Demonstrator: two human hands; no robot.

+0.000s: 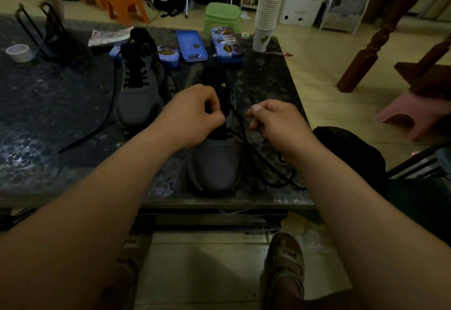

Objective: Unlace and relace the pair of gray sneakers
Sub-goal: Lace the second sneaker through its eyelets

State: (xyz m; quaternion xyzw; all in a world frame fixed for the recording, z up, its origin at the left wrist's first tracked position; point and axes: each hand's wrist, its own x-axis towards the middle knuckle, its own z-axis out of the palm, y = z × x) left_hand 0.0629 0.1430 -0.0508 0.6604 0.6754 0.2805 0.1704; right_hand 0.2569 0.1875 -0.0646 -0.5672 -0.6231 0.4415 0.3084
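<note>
Two gray sneakers stand on a dark marble table (61, 105), toes toward me. The near sneaker (216, 163) sits at the table's front edge with its black tongue raised. My left hand (192, 117) pinches at the tongue and lace area on the shoe's left side. My right hand (275, 124) is closed on the black lace (273, 175), which trails loose off the shoe's right side onto the table. The far sneaker (139, 90) stands to the left, still laced through its lower eyelets, with one long lace end (97, 126) running toward the front left.
Behind the shoes lie three blue tins (192, 46), a stack of paper cups (267, 14), a tape roll (19, 52) and a black wire rack (44, 34). Plastic stools stand on the floor beyond and to the right. My sandalled foot (285, 265) is below the table.
</note>
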